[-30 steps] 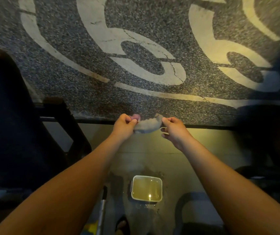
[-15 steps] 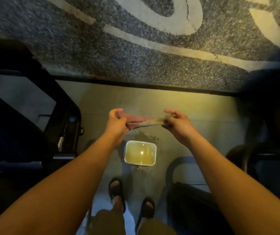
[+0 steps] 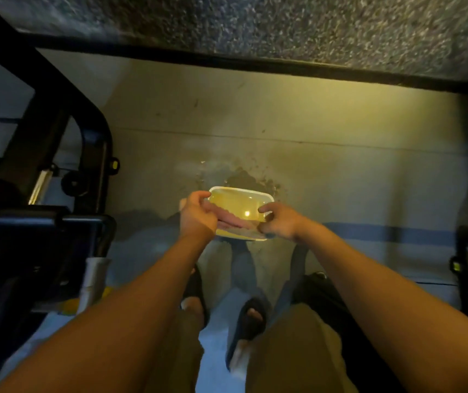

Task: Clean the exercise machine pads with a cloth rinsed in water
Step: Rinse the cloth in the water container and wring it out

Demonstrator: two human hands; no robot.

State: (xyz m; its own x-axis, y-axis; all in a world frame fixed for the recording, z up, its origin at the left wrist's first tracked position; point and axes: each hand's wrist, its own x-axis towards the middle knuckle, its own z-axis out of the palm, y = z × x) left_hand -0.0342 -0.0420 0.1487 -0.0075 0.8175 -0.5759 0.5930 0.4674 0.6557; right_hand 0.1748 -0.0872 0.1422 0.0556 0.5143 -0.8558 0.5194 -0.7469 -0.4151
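A person standing on a concrete floor (image 3: 326, 114) holds a small pinkish cloth (image 3: 234, 221) stretched between the left hand (image 3: 198, 215) and right hand (image 3: 279, 222), each pinching one end, directly above a white-rimmed tub of water (image 3: 258, 192) just beyond their sandalled feet. A black exercise machine frame (image 3: 93, 154) stands at left. The cloth looks thin, limp and light, probably slippery when wet, best gripped at its ends for wringing.
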